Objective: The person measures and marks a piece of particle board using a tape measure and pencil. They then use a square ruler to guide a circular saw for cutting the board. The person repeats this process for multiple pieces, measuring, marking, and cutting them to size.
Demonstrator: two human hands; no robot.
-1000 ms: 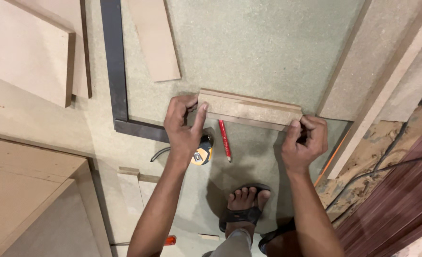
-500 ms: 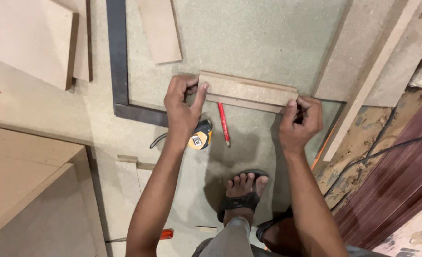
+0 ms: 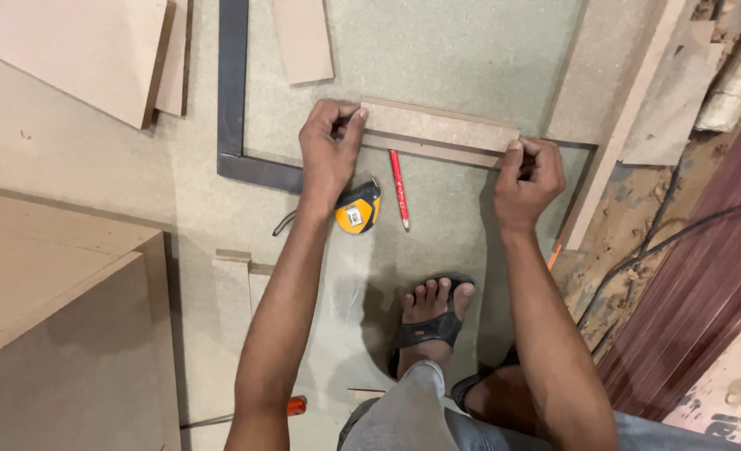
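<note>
Greenish board floor point(image 3: 454, 50) at frame centre — both hands, left hand point(image 3: 327, 159) and right hand point(image 3: 527, 177), pinch the wood strip point(image 3: 437, 132) ends with narrow fingers; best kept flush against the steel square point(image 3: 245, 159) — steady.

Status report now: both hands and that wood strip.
Left hand and right hand grip opposite ends of wood strip. Strip lies against steel square. Red pencil, tape measure just below.
</note>
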